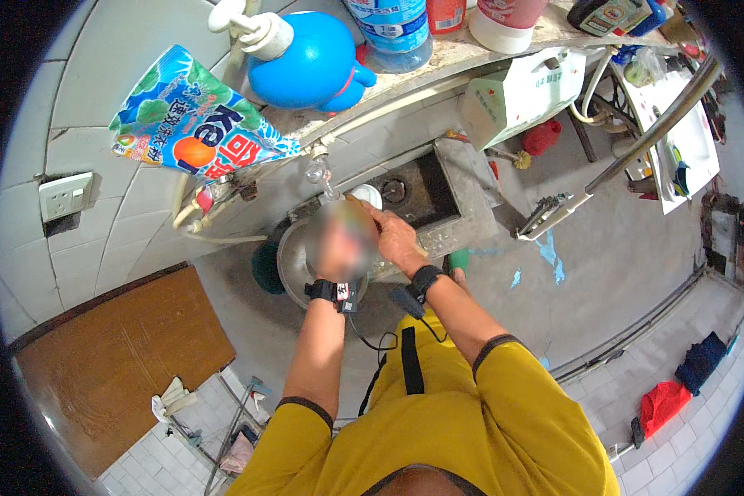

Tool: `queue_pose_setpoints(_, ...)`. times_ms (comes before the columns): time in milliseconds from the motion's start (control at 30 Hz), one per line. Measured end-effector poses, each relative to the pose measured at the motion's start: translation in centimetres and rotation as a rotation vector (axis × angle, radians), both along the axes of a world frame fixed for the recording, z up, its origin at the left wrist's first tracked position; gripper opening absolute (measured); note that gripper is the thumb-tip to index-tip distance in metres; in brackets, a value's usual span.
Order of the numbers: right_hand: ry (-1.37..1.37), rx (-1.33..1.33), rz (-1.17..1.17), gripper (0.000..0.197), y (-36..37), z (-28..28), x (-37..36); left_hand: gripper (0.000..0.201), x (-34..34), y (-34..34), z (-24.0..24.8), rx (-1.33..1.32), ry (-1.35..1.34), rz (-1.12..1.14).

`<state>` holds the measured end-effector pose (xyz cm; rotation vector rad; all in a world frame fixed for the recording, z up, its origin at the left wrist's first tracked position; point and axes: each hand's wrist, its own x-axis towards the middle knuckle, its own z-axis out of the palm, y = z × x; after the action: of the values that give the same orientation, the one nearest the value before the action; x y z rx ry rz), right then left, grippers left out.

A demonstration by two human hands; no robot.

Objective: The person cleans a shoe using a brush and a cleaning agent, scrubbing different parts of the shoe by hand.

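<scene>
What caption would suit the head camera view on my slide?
Left hand, blurred, over a metal basin near a tap, right hand close beside it.

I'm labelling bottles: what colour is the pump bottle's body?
The pump bottle's body is mostly blue; head view.

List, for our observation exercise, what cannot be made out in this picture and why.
All in the head view:
- Left hand: its fingers and anything in them, smeared by a blur patch.
- Right hand: what its fingertips touch, lost in that same blur.
- Basin: most of its inside, behind the left hand and blur.
- Clear bottle: its top, cut off by the upper edge.
</scene>
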<state>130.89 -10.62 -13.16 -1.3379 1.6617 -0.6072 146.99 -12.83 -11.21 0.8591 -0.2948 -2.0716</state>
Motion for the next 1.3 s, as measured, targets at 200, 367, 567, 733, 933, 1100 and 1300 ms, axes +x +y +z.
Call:
queue_pose_setpoints(200,0.073,0.059,-0.054,0.056,-4.2,0.4,-1.1,0.029,1.5,1.7,-0.6,-0.341,-0.809,-0.094)
queue_pose_setpoints(367,-0.277,0.126,-0.377,0.049,-4.3,-4.8,-1.5,0.021,-2.2,1.6,5.1,-0.882,-1.702,-0.305)
queue_pose_setpoints(567,-0.388,0.022,-0.405,0.054,-0.9,-4.5,-0.9,0.026,-0.7,-0.5,7.0,-0.892,-1.678,-0.305)
queue_pose_setpoints(733,-0.425,-0.145,-0.463,0.054,0.2,-1.6,0.5,0.027,-0.1,-0.3,5.8,-0.852,-1.707,-0.268)
queue_pose_setpoints(933,-0.255,-0.002,-0.359,0.053,-4.1,-1.1,-1.0,0.028,0.6,1.7,2.7,-0.772,-1.636,-0.288)
queue_pose_setpoints(1100,-0.252,-0.067,-0.301,0.056,-1.5,-1.0,0.2,0.030,3.1,1.7,-2.7,-0.626,-1.074,-0.183)
queue_pose_setpoints(1300,-0.227,-0.059,-0.227,0.055,-3.2,-0.3,-0.8,0.035,3.0,0.6,-1.3,-0.813,-1.408,-0.391)
